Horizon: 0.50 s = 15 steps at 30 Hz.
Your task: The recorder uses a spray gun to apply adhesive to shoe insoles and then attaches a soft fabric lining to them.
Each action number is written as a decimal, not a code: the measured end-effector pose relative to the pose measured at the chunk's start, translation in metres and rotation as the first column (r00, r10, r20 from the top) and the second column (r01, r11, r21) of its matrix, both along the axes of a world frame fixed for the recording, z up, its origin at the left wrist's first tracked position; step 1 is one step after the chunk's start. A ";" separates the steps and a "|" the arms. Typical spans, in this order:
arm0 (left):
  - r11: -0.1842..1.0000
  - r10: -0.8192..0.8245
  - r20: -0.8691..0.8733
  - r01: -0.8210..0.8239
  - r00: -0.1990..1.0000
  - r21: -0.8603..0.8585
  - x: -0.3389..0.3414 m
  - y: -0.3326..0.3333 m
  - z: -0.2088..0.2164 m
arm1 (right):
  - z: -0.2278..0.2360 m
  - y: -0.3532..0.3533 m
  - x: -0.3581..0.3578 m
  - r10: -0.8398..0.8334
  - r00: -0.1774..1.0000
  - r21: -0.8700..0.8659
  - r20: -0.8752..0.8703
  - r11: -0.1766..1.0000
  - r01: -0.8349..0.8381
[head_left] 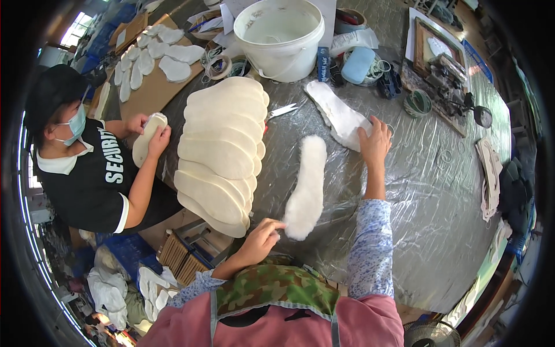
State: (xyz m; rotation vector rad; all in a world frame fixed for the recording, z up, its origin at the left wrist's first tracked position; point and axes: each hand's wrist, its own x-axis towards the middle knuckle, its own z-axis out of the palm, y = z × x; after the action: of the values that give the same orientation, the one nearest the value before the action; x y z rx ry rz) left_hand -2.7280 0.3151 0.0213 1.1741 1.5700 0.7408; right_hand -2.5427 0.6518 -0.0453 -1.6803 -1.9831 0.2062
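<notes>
In the head view, the fluffy insole is lying on a slick-looking plastic sheet, so I am judging that a careless sideways push could turn it askew. A tug by my right hand could likewise scatter the white pieces under its fingers. The insole is lying between my hands, its near end right by my left hand. My left index finger is pointing at it; my right thumb is standing apart. Whether either hand is pinching, I cannot tell.
</notes>
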 end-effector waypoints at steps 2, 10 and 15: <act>1.000 0.005 0.017 -0.005 1.000 0.014 -0.003 -0.007 0.007 | -0.008 0.006 0.010 0.040 0.999 -0.169 0.035 0.985 -0.033; 0.969 0.239 0.113 -0.230 0.964 -0.084 -0.023 -0.010 0.013 | 0.002 -0.055 0.075 -0.106 0.868 -0.533 -0.486 0.823 -0.198; 0.995 -0.051 -0.040 0.054 0.998 0.088 0.003 0.006 -0.005 | 0.006 -0.143 0.145 -0.396 0.686 -0.662 -0.610 0.731 -0.166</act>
State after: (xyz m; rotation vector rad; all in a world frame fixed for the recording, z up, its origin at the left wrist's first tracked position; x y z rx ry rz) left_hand -2.7251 0.3210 0.0164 1.2961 1.5442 0.7646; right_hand -2.3974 0.5084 -0.0388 -1.7075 -1.1919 1.4762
